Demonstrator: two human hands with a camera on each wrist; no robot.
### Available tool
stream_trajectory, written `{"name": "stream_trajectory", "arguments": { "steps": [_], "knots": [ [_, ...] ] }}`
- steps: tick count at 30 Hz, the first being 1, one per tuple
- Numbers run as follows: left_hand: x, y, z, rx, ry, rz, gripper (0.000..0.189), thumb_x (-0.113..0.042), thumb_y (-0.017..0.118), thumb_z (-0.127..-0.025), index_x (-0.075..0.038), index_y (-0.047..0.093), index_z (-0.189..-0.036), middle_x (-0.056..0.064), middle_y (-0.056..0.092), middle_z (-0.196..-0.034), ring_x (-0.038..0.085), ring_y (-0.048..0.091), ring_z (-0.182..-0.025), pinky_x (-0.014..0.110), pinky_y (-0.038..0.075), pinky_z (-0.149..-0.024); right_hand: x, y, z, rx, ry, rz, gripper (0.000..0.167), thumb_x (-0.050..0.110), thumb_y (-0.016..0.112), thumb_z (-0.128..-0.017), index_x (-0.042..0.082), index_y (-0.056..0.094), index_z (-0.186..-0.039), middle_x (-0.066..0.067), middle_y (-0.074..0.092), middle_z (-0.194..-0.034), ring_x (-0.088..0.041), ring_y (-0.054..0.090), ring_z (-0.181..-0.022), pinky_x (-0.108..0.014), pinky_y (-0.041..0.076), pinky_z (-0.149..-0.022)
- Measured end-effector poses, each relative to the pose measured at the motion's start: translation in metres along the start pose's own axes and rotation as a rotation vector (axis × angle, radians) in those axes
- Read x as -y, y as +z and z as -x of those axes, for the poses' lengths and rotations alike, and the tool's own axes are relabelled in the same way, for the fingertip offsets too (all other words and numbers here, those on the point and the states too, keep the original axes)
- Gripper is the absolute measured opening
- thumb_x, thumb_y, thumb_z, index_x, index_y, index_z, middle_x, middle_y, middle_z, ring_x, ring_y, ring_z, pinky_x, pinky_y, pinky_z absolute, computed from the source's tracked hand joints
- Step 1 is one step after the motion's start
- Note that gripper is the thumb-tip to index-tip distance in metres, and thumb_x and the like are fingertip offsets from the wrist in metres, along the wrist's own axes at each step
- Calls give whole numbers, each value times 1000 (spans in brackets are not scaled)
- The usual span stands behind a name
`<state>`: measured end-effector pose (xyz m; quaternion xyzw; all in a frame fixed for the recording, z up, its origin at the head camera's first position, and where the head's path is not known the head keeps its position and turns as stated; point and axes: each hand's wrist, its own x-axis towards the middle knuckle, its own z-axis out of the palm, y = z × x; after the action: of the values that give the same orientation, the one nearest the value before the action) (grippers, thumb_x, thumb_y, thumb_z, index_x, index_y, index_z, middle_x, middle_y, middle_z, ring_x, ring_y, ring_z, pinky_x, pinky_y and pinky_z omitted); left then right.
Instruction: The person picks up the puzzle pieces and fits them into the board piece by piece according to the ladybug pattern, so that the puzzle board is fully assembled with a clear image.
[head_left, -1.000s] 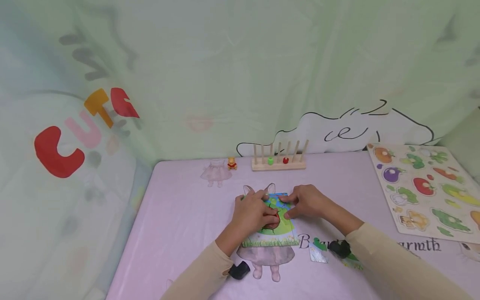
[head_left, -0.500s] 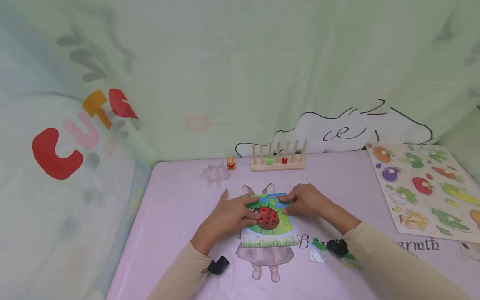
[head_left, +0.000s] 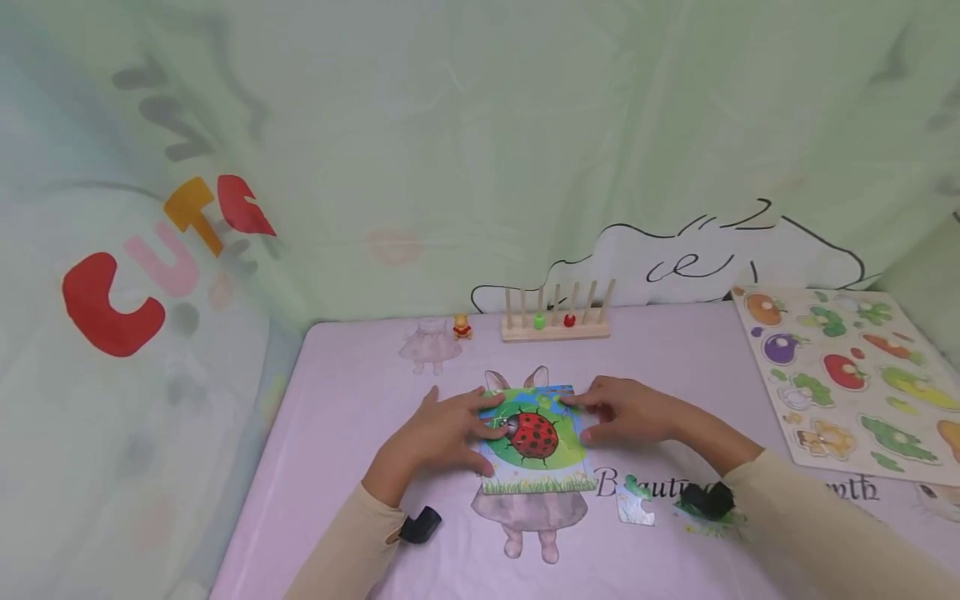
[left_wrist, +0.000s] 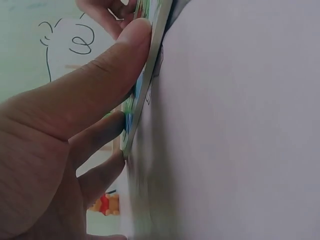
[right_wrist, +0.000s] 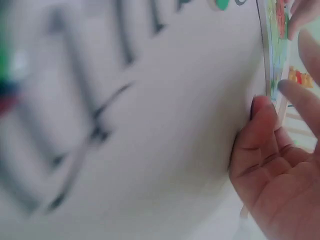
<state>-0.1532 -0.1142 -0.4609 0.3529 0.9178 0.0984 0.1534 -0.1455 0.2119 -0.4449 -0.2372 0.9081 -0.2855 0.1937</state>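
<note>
A square ladybug jigsaw puzzle (head_left: 533, 450) lies on the pink tablecloth in the middle of the head view, a grass strip along its near edge. My left hand (head_left: 442, 433) rests on its left side, fingers spread, thumb at the lower left edge. In the left wrist view the thumb (left_wrist: 120, 55) presses on the board's face. At the far right corner, my right hand (head_left: 633, 412) touches the puzzle with its index finger, the thumb by the right edge. Its other fingers (right_wrist: 260, 130) are bent beside the board in the right wrist view.
Loose puzzle pieces lie to the near right: one pale (head_left: 636, 507), another greenish (head_left: 708, 510) partly behind the right wrist's black camera (head_left: 708, 500). A wooden peg rack (head_left: 557, 333) and a small bear figure (head_left: 462, 327) stand at the back. A vegetable puzzle board (head_left: 817, 417) lies at right.
My left hand has moved left off the ladybug to the puzzle's left edge, its fingers spreading. The right hand has loosened and shifted slightly right. The puzzle has stayed in place.
</note>
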Motion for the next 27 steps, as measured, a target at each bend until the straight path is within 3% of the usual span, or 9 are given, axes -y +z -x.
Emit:
{"name": "stream_trajectory", "arguments": {
  "steps": [3,10,17,21,27],
  "knots": [
    [-1,0,0,-5,-1,-6,65,-58,84,-73,-41,65,-133,-16,39,-162,18,32,-155,78,19,-114,-6,0,13,-10,-18,1,55,32,86,-81,15,71,-131,4,60,-95,-11,53,-83,-23,45,-72],
    [-1,0,0,-3,-10,4,66,-57,85,-72,-41,65,-133,-16,39,-162,18,32,-154,77,20,-114,-18,5,44,30,-4,24,30,38,91,-73,35,74,-97,16,62,-96,-6,52,-89,-22,47,-79],
    [1,1,-3,8,-20,35,67,-55,84,-73,-40,64,-135,-17,35,-164,17,28,-156,76,17,-116,-26,6,54,74,-62,18,30,44,91,-68,43,75,-92,18,59,-103,-4,50,-99,-26,45,-93],
    [3,1,-7,12,-12,39,67,-55,83,-74,-41,63,-136,-16,34,-165,18,26,-157,76,15,-116,-26,7,53,74,-98,16,31,40,93,-66,42,76,-91,17,57,-101,-4,48,-97,-25,43,-89],
    [2,-1,-10,17,-2,37,67,-55,82,-74,-41,63,-136,-14,34,-165,20,29,-156,78,16,-114,-22,7,53,91,-71,21,30,36,94,-67,43,75,-90,16,55,-101,-5,47,-96,-25,43,-87]
  ]
}}
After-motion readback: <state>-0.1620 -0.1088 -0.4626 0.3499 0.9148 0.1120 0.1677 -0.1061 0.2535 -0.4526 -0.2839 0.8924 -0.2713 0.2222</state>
